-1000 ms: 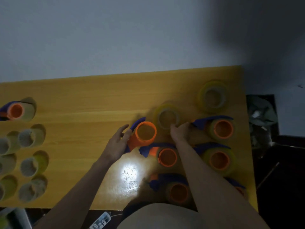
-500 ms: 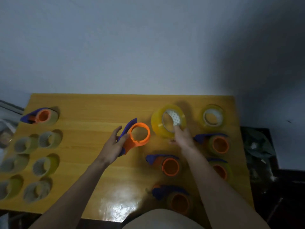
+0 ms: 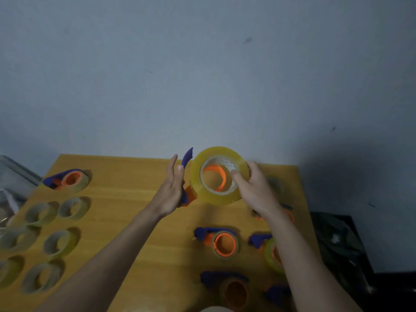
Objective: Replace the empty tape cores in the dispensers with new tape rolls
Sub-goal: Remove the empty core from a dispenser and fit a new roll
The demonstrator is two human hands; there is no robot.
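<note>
My right hand (image 3: 255,190) grips a full yellow tape roll (image 3: 202,174) raised above the wooden table (image 3: 126,176); its thumb lies inside the roll's hole. My left hand (image 3: 171,190) holds an orange and purple dispenser (image 3: 187,158) upright, fingers stretched flat along it. The roll sits over the dispenser's orange hub, whose orange shows through the hole. Most of the dispenser is hidden behind the roll and my palm.
Several empty cardboard cores (image 3: 73,208) lie at the table's left, beside one loaded dispenser (image 3: 67,179). More dispensers (image 3: 221,243) lie at the front right, some under my right forearm. A clear bin (image 3: 13,183) stands off the left edge; a dark bag (image 3: 337,242) is right of the table.
My right hand lifted the yellow roll off the table and brought it left onto the dispenser's hub. My left hand raised the dispenser upright. The camera tilted up toward the wall.
</note>
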